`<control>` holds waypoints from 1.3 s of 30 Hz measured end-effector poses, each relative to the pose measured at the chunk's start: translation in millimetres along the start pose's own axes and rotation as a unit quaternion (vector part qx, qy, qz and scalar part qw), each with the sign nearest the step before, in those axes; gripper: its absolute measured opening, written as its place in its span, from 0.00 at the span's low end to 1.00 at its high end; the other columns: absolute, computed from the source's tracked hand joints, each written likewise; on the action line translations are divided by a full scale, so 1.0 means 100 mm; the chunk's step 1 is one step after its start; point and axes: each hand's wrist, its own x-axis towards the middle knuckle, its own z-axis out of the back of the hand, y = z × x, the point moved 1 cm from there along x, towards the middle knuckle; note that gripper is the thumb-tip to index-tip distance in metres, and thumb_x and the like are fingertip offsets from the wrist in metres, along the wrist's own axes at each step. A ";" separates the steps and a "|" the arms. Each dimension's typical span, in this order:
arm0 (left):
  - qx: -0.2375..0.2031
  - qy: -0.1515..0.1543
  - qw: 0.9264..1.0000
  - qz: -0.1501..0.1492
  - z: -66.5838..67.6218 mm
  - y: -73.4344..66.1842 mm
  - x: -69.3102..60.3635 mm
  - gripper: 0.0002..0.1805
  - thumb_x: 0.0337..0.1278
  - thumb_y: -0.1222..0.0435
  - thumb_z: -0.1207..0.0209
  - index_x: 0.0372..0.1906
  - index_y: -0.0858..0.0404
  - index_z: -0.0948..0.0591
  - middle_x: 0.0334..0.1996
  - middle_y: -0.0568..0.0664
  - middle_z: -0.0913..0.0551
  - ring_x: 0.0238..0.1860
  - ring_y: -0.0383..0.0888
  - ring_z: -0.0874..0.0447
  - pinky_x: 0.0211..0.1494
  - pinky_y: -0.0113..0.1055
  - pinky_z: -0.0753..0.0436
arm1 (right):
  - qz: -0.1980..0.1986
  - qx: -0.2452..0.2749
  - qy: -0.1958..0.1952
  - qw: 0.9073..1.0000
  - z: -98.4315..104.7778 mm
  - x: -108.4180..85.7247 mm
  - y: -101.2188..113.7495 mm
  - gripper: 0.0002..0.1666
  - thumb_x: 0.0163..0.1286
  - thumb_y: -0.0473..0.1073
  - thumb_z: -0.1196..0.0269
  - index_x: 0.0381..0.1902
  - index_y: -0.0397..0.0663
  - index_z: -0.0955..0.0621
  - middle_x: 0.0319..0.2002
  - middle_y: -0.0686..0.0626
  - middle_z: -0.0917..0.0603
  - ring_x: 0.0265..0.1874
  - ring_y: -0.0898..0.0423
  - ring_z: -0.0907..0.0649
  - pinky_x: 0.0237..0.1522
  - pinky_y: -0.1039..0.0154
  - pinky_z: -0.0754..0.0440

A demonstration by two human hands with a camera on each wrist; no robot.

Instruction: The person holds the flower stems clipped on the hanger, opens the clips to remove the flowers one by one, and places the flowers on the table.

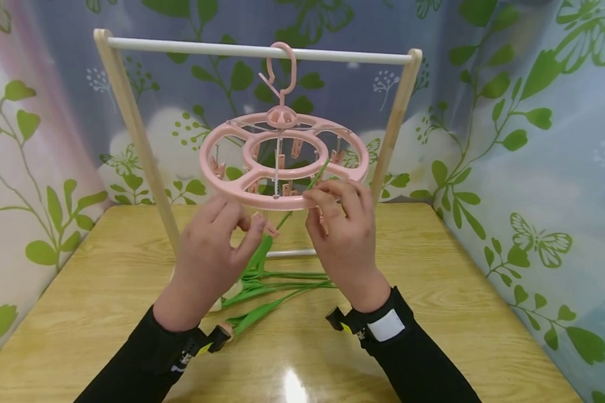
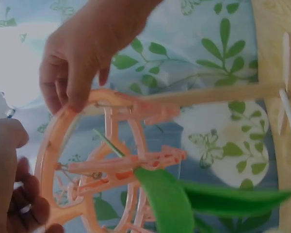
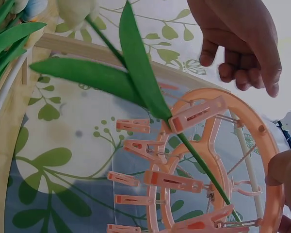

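Note:
A pink round clip hanger (image 1: 222, 187) hangs by its hook from a white rod, with several pink clothespins (image 3: 177, 180) dangling from it. One clothespin (image 3: 199, 114) bites an artificial tulip at the base of its leaves (image 3: 140, 73); its pale bloom (image 3: 75, 12) points down and its thin stem (image 1: 317, 175) rises through the ring. My right hand (image 1: 345, 235) grips the hanger's front right rim between thumb and fingers. Close by the front left rim, my left hand (image 1: 209, 252) has loosely bent fingers, with nothing between them and a gap to the rim in the right wrist view.
A wooden stand (image 1: 138, 134) carries the white rod (image 1: 191, 46) over a wood-grain table (image 1: 408, 336). Several tulips (image 1: 262, 291) lie on the table beneath the hanger. Leaf-patterned cloth (image 1: 534, 168) encloses the back and sides.

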 end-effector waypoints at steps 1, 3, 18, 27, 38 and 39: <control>0.003 0.015 1.000 0.009 0.01 0.00 0.00 0.16 0.69 0.56 0.41 0.32 0.63 0.27 0.30 0.53 0.29 0.30 0.48 0.33 0.33 0.40 0.32 | 0.000 0.000 0.001 1.000 0.00 0.00 0.00 0.13 0.67 0.31 0.36 0.49 0.42 0.16 0.48 0.40 0.18 0.48 0.40 0.23 0.55 0.46 0.26; 0.010 0.057 0.997 0.041 0.05 -0.01 -0.01 0.17 0.69 0.54 0.38 0.31 0.61 0.27 0.29 0.50 0.29 0.29 0.45 0.35 0.32 0.38 0.33 | -0.001 0.002 0.002 1.000 0.00 -0.01 0.01 0.13 0.67 0.32 0.35 0.49 0.43 0.16 0.47 0.40 0.18 0.48 0.41 0.23 0.55 0.46 0.26; 0.039 0.354 0.923 0.144 -0.28 0.18 -0.20 0.15 0.64 0.55 0.32 0.39 0.58 0.26 0.20 0.44 0.30 0.16 0.38 0.36 0.23 0.33 0.38 | -0.020 0.008 0.007 1.000 0.00 -0.06 0.02 0.13 0.67 0.32 0.35 0.49 0.42 0.16 0.48 0.40 0.18 0.49 0.40 0.23 0.57 0.46 0.26; 0.084 0.371 0.916 0.129 -0.13 0.22 -0.14 0.20 0.69 0.63 0.36 0.61 0.60 0.25 0.18 0.45 0.28 0.16 0.40 0.32 0.22 0.34 0.37 | -0.017 0.008 0.001 1.000 0.00 0.00 0.00 0.13 0.67 0.31 0.36 0.49 0.42 0.16 0.48 0.40 0.18 0.50 0.40 0.23 0.57 0.46 0.26; 0.119 0.380 0.912 0.099 -0.04 0.17 -0.11 0.20 0.68 0.70 0.46 0.60 0.55 0.17 0.25 0.48 0.24 0.21 0.43 0.32 0.23 0.34 0.38 | -0.019 -0.010 0.003 1.000 0.00 -0.01 -0.04 0.12 0.69 0.32 0.37 0.49 0.42 0.16 0.49 0.39 0.18 0.50 0.39 0.23 0.57 0.45 0.27; 0.121 0.379 0.912 0.097 -0.04 0.16 -0.11 0.19 0.68 0.70 0.45 0.59 0.55 0.17 0.27 0.49 0.22 0.22 0.44 0.30 0.24 0.34 0.35 | -0.021 -0.011 0.004 1.000 0.00 -0.02 -0.05 0.12 0.69 0.32 0.37 0.50 0.42 0.16 0.49 0.39 0.19 0.50 0.39 0.23 0.57 0.45 0.27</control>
